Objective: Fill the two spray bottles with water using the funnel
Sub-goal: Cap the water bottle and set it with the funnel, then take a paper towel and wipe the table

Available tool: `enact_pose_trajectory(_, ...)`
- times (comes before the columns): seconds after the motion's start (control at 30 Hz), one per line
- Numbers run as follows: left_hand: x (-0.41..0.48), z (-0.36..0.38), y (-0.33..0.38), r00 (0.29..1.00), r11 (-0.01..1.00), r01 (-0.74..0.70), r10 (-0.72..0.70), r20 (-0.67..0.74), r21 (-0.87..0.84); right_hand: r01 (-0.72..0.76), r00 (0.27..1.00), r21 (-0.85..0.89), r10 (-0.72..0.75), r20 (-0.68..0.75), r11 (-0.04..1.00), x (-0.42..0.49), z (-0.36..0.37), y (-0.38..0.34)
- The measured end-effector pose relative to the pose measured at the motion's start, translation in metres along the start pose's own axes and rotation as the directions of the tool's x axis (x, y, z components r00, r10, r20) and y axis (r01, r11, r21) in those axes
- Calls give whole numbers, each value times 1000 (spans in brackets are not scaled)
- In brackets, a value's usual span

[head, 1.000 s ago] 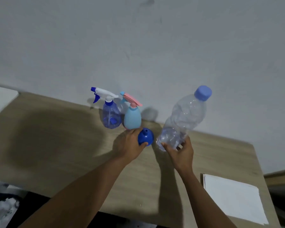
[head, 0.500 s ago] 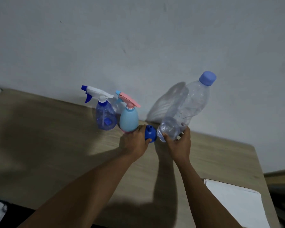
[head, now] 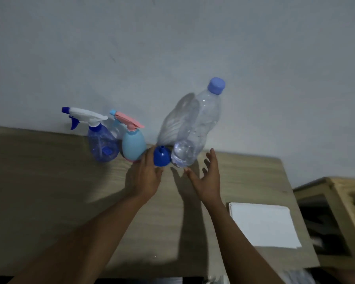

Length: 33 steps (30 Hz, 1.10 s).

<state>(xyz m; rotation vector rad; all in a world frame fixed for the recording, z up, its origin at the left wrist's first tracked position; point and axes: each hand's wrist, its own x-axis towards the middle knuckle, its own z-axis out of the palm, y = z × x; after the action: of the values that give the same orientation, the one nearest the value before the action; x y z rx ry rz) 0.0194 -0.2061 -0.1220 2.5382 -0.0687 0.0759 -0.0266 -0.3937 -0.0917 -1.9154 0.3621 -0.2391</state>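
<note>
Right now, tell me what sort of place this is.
Probably an ordinary room at home or a small office: a light wood-grain desk stands against a bare pale painted wall, a stack of white paper lies on it, and a wooden cabinet sits beside it.

The back of the table point(head: 49, 181) is closed off by the wall point(head: 172, 48). Against it a tight row of 4 things is formed in mid frame: the clear blue spray bottle point(head: 102, 146), the pale blue spray bottle point(head: 133, 147), the funnel point(head: 162, 157) and the water bottle point(head: 195, 128), each set just beside the next. Bare surface is left open at the left and in front, while the lower right is taken by a white sheet point(head: 262, 224).
</note>
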Motion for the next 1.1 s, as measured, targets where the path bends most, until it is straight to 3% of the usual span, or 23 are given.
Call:
enact_pose_trajectory(0.07, -30, -2, 11, 995, 994, -1, -9, -98, -105, -14, 997, -26, 12, -82, 1000, -22, -27, 10)
enact_pose_trajectory(0.13, -62, -2, 29, 995, 976, -51, 30, -100, -211, -21, 988, -79, 8, -152, 997, -44, -65, 22)
enact_pose_trajectory(0.23, -98, 6, 53, 985, 948, -169, 171, -17, -269, -30, 980, -204, -12, -200, 979, -70, -130, 36)
enact_pose_trajectory(0.37, -123, 29, 83, 954, 945, -263, 285, 93, -196, -96, 972, -386, 3, -235, 917, -84, -212, 63)
enact_pose_trajectory(0.57, -153, 75, 150, 961, 967, -212, 232, 152, -140, -143, 988, -535, 94, -119, 833, -83, -289, 116)
enact_pose_trajectory(0.8, -156, 110, 188, 993, 991, 68, -57, 102, -114, -42, 987, -541, 120, 110, 840, -74, -307, 140)
enact_pose_trajectory(1.1, -147, 129, 200, 993, 992, 98, -103, 60, 77, -54, 983, -521, 137, 122, 852, -67, -306, 148)
